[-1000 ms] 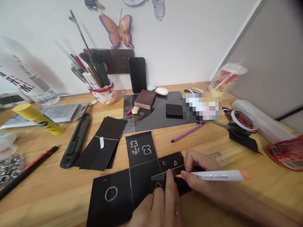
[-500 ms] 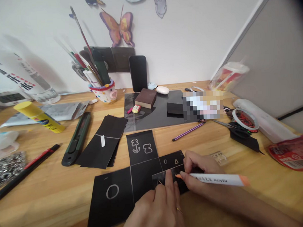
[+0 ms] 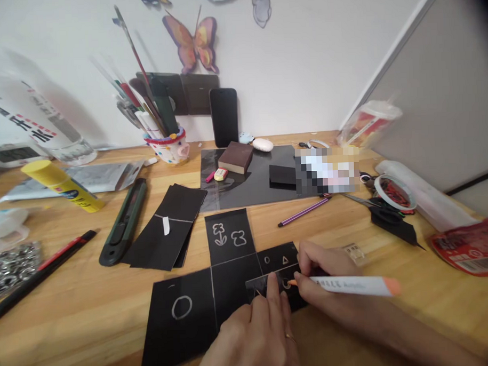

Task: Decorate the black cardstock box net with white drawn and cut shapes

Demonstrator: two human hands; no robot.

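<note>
Nearest us, our left hand (image 3: 255, 332) lies over the black card (image 3: 185, 334), its grip uncurled, the forefinger pressing down near the card's right part. There our right hand (image 3: 323, 268) has its grip pinching the marker (image 3: 355, 286), whose orange tip meets a small pale curve. The card lies on the tabletop (image 3: 112, 315), with a white ring drawn on its left panel, a flower on its far panel and a little triangle on its right. Just beyond its far left side are black sheets (image 3: 166, 244), the cutter (image 3: 123, 224) beside them. Past the purple pen (image 3: 304, 212), a dark mat (image 3: 252, 190) bears a brown block (image 3: 235, 156). Farthest, the phone (image 3: 224, 117) stands by the wall (image 3: 288, 69).
</note>
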